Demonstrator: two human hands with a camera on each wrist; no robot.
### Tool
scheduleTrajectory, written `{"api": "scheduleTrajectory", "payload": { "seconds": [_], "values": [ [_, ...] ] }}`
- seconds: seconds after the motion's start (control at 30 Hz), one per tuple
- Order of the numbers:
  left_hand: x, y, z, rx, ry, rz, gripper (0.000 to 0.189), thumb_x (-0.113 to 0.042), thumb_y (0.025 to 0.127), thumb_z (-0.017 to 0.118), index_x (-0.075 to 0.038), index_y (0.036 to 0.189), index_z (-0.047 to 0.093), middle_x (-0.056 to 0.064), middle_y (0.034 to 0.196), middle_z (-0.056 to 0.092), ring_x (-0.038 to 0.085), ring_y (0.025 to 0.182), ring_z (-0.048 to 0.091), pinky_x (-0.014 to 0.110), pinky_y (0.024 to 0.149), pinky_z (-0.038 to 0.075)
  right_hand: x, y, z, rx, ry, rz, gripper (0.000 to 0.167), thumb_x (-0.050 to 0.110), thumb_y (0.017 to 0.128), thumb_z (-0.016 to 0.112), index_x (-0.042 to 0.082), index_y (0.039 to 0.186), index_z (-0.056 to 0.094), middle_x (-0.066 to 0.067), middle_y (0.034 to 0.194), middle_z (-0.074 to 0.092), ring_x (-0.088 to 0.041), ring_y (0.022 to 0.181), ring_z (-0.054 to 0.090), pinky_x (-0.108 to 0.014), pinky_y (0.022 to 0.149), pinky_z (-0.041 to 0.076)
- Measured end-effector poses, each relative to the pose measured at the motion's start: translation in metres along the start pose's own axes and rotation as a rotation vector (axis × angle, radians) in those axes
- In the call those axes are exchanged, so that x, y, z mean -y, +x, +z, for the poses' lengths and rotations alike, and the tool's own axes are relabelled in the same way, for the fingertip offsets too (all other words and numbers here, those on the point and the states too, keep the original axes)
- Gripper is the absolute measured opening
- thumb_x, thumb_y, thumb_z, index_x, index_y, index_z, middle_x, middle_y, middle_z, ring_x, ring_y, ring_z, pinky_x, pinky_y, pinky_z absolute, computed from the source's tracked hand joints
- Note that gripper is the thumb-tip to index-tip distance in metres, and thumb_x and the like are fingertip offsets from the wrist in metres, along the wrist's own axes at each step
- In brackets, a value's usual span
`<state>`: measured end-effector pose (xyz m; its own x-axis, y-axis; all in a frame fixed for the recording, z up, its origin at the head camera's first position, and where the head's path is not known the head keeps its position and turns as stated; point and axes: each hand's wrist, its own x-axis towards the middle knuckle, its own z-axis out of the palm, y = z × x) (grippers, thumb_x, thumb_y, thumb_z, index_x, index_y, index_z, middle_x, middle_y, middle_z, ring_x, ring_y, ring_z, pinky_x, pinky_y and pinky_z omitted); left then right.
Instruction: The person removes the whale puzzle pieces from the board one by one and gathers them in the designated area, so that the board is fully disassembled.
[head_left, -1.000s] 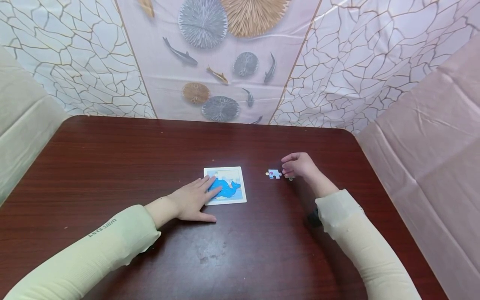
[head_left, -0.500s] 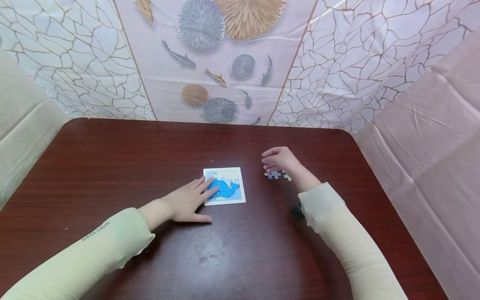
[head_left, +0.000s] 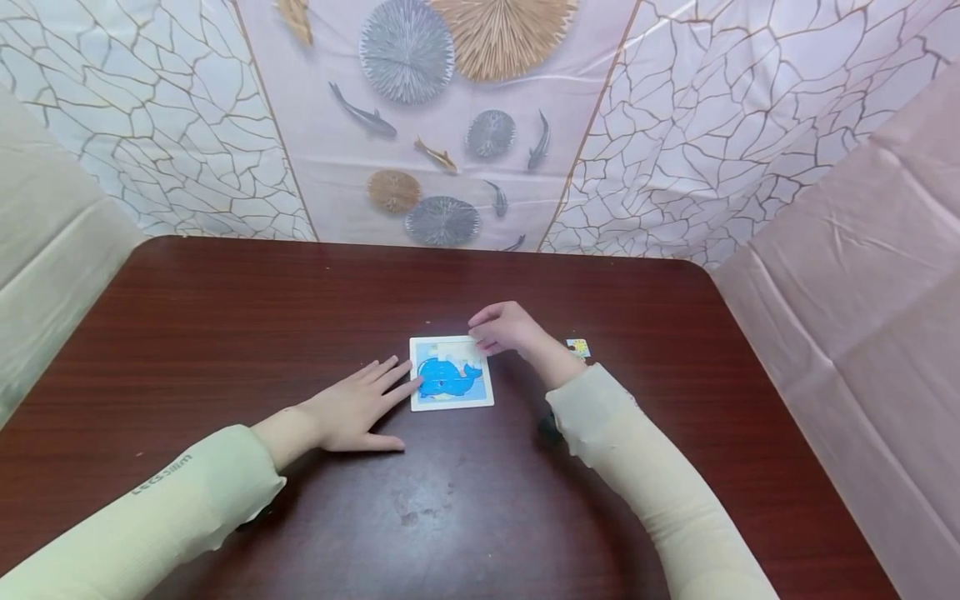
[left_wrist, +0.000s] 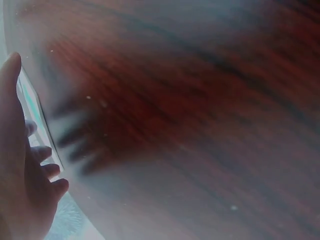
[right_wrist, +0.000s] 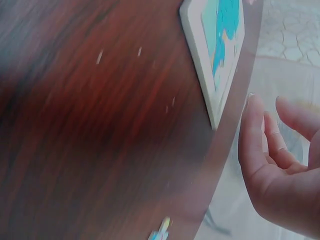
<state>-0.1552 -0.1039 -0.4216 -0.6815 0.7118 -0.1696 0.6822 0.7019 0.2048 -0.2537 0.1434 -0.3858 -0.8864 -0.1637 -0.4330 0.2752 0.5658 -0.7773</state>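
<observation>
A white-framed jigsaw puzzle board point(head_left: 453, 407) with a blue whale picture lies near the middle of the table; a pale patch shows along its upper part. My left hand point(head_left: 352, 412) is spread with fingers straight, its fingertips right at the board's left edge. Over the upper right corner of the board is my right hand point(head_left: 510, 329), fingers bent and thumb toward them. I cannot tell whether a piece is between those fingers. In the right wrist view, thumb and fingertips stand apart near the puzzle board point(right_wrist: 200, 70). A puzzle piece point(head_left: 578, 347) with yellow shows beyond the right wrist.
The dark red-brown wooden table point(head_left: 300, 300) reaches back to a patterned cloth wall point(head_left: 345, 192). Plain pale cloth point(head_left: 847, 275) hangs at the right side. Part of a small puzzle piece point(right_wrist: 160, 230) shows low in the right wrist view.
My right hand has moved left from the loose pieces to the board's upper right corner; its forearm now covers the nearer piece's spot. My left hand has slid left, uncovering more of the whale.
</observation>
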Motion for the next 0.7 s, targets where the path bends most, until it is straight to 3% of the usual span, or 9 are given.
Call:
{"api": "scheduleTrajectory", "payload": {
  "seconds": [0.37, 0.7],
  "values": [
    [-0.006, 0.005, 0.002, -0.005, 0.001, 0.081, 0.083, -0.062, 0.086, 0.049, -0.011, 0.148, 0.026, 0.017, 0.155, 0.020, 0.035, 0.143, 0.019, 0.051, 0.115, 0.019, 0.005, 0.002, 0.030, 0.044, 0.024, -0.001, 0.026, 0.015, 0.088, 0.065, 0.002, 0.111, 0.065, -0.019, 0.098, 0.070, -0.022, 0.080, 0.071, -0.029, 0.070, 0.057],
    [-0.005, 0.008, 0.002, -0.004, 0.000, 0.080, 0.081, -0.062, 0.087, 0.049, -0.011, 0.147, 0.030, 0.018, 0.154, 0.022, 0.033, 0.143, 0.022, 0.049, 0.115, 0.021, 0.008, 0.005, 0.044, 0.018, 0.126, 0.028, 0.026, 0.014, 0.088, 0.064, 0.001, 0.111, 0.063, -0.019, 0.096, 0.070, -0.017, 0.071, 0.070, -0.026, 0.066, 0.057]
  ]
}}
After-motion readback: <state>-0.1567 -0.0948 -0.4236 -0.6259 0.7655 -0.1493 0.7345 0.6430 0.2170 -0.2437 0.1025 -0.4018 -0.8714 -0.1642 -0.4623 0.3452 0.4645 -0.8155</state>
